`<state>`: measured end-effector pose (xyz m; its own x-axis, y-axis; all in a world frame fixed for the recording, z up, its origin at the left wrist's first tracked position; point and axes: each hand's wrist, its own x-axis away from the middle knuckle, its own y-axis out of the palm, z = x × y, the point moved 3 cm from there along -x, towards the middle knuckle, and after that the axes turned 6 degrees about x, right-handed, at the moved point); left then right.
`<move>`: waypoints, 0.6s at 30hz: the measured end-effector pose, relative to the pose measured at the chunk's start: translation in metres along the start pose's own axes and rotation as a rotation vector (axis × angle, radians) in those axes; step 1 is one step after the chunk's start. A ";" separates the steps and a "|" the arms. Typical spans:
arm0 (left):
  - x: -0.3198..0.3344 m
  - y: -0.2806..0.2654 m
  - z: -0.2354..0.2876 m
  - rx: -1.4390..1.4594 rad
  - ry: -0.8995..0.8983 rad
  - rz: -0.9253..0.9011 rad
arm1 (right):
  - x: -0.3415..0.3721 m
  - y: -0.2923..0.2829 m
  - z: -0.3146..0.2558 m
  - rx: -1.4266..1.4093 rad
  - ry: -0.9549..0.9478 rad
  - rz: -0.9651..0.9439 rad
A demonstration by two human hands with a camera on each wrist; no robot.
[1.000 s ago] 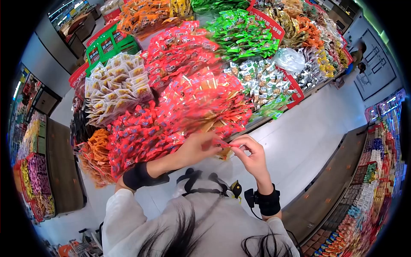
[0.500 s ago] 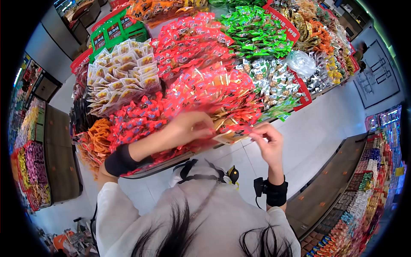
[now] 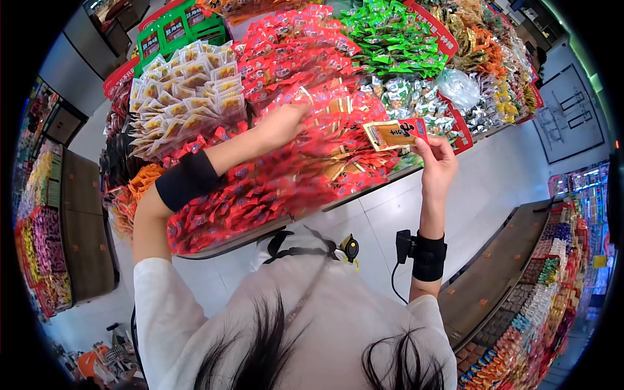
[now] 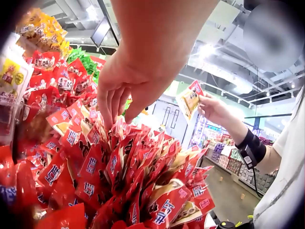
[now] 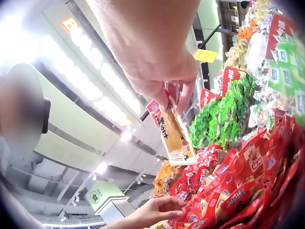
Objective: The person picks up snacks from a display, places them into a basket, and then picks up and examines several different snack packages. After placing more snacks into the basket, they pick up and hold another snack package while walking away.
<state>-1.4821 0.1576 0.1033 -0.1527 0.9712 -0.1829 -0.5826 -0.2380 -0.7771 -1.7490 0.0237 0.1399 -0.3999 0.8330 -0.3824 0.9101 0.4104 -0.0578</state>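
A flat red-and-cream snack packet [image 3: 394, 134] with dark lettering and a see-through window, a brown piece inside, is pinched at its red end by my right hand [image 3: 437, 162]. It is held up over the front right edge of the pile; the right wrist view shows the same packet [image 5: 174, 133] hanging below the fingers. My left hand [image 3: 284, 125] reaches across the upright red packets [image 3: 325, 140]. In the left wrist view its fingers [image 4: 110, 107] point down, with the tips at the packet tops and the thumb standing apart from them.
White-wrapped packets [image 3: 188, 88] stand left of the red ones. Green packets [image 3: 390, 39], silvery packets [image 3: 416, 97] and a clear plastic bag [image 3: 459, 88] lie to the right. Other stocked shelves [image 3: 539, 305] line the right aisle, with tiled floor [image 3: 500, 175] between.
My right hand has moved right and up with the packet, away from the left hand. The left hand has let go of that packet and moved forward over the red pile.
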 end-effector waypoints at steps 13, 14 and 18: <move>0.011 0.029 -0.004 0.053 0.106 0.010 | -0.033 0.052 -0.003 0.121 -0.035 -0.159; 0.012 0.028 -0.001 0.049 0.109 0.009 | -0.039 0.059 -0.002 0.149 -0.042 -0.187; 0.013 0.026 0.007 0.047 0.104 0.020 | -0.053 0.095 0.024 0.183 -0.148 -0.333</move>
<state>-1.5044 0.1635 0.0848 -0.0827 0.9618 -0.2611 -0.6174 -0.2551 -0.7442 -1.6384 0.0097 0.1329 -0.6680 0.5980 -0.4428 0.7433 0.5646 -0.3588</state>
